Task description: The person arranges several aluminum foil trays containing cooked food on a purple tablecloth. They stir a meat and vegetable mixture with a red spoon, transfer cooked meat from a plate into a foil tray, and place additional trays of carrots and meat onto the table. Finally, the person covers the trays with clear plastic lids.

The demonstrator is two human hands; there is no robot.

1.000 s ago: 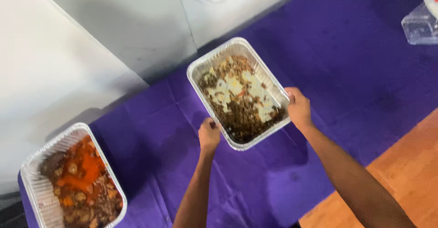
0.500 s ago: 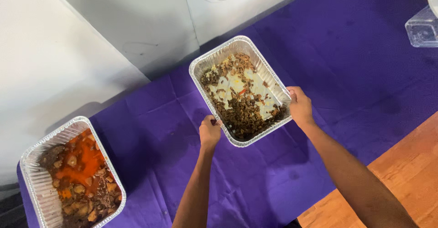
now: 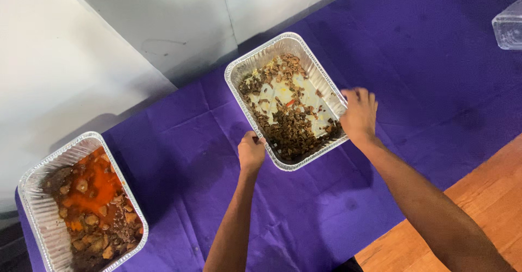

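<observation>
A foil tray (image 3: 255,65) with brown bits of food spread over a pale bottom sits over the purple tablecloth (image 3: 424,76). My left hand (image 3: 251,152) grips the tray's near left rim. My right hand (image 3: 359,114) is at the tray's right corner with its fingers spread and blurred; whether it still touches the rim is unclear.
A second foil tray (image 3: 32,190) with orange stew and brown chunks lies at the lower left of the tablecloth. A clear plastic container (image 3: 508,30) is at the top right edge. White wall panels run behind the table. Wooden floor (image 3: 489,201) shows at the lower right.
The tray has shifted slightly up and away. My right hand has loosened from a grip on the rim, its fingers now spread. The left hand keeps its hold.
</observation>
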